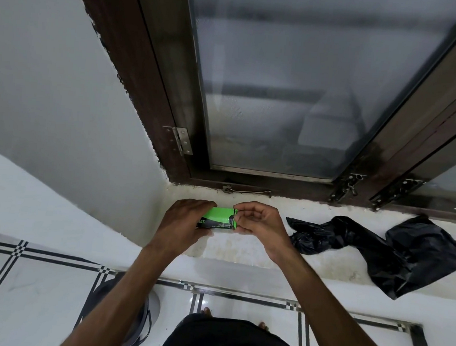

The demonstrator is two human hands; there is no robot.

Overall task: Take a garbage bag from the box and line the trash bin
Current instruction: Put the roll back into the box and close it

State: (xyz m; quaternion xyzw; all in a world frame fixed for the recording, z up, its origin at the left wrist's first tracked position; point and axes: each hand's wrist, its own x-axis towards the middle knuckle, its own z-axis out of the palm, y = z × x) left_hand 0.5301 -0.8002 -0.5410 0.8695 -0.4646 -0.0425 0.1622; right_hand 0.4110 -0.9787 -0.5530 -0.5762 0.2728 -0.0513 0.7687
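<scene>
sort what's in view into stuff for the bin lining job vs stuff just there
For the job: green box, held by left hand and right hand; black garbage bag on the sill; grey trash bin on the floor.

Just there: window latch hook, door hinge.

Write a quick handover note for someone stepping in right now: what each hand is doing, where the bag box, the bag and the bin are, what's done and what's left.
Left hand: gripping the left end of the green garbage bag box, holding it over the window ledge.
Right hand: fingers pinched at the box's right end flap; whether it is opening or closing it is unclear.
Black garbage bag: already out, lying crumpled on the ledge to the right, partly hanging over the edge.
Trash bin: on the tiled floor below left, mostly hidden by the left arm; no liner visible.
Done: a bag is out of the box.
Left: put the box down, open the bag, line the bin.
</scene>
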